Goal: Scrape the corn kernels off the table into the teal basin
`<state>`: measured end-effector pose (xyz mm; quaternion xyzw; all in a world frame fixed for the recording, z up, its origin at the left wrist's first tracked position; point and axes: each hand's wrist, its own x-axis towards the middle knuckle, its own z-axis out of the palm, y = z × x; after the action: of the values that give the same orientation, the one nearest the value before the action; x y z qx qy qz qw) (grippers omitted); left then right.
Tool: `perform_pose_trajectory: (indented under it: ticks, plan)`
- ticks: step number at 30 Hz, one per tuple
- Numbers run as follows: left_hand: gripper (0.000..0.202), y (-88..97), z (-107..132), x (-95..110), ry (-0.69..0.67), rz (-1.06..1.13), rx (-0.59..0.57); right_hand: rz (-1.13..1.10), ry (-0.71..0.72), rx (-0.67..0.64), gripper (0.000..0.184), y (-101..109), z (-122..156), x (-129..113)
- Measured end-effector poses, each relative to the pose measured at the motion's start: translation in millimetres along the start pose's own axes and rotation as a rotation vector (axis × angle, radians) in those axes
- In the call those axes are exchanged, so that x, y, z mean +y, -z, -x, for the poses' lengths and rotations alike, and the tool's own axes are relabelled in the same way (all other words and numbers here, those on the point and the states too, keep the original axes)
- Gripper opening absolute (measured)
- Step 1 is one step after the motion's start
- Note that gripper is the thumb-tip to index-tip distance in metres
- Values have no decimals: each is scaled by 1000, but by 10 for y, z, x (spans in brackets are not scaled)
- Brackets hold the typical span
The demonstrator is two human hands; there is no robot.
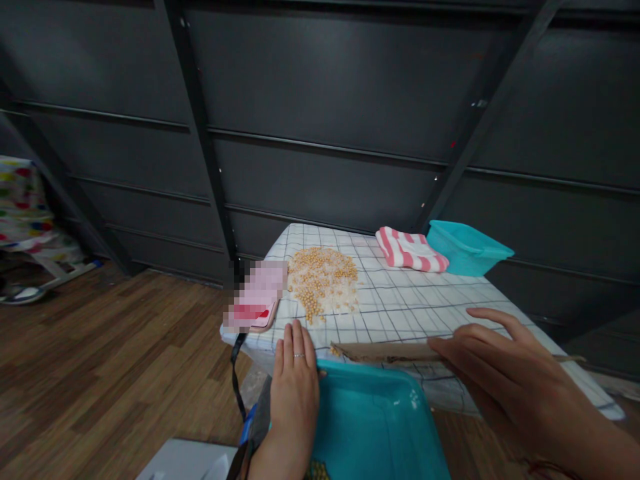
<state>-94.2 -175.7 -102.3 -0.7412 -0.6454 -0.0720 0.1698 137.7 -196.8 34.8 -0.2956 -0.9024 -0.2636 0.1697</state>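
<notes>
My left hand (295,390) rests on the left rim of a teal plastic tray (375,427) held at the near edge of the table, fingers together and lying flat along the rim. My right hand (500,367) hovers over the table's near right part with fingers spread, its fingertips on a flat brown piece of cardboard (385,352) that lies along the table edge above the tray. A pile of yellow grains mixed with white ones (324,280) is spread on the checked tablecloth (425,307) beyond my left hand.
A pink and white striped cloth (410,250) and a teal container (465,248) sit at the table's far right. A pink object (257,307) lies at the left edge, with a black strap (235,373) hanging. Dark panelled wall behind; wooden floor to the left.
</notes>
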Motion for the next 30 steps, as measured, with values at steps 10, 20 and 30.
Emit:
perform_pose_trajectory:
  ticks: [10,20,30]
  plan:
    - [50,-14,16,-13,9,8,57,13,27,39,33,40,-64,-35]
    - [52,-118,54,-40,0,21,93,-19,51,108,28,193,0,-30]
    - [55,-187,69,-37,-8,54,64,71,13,-14,32,-90,-46,27]
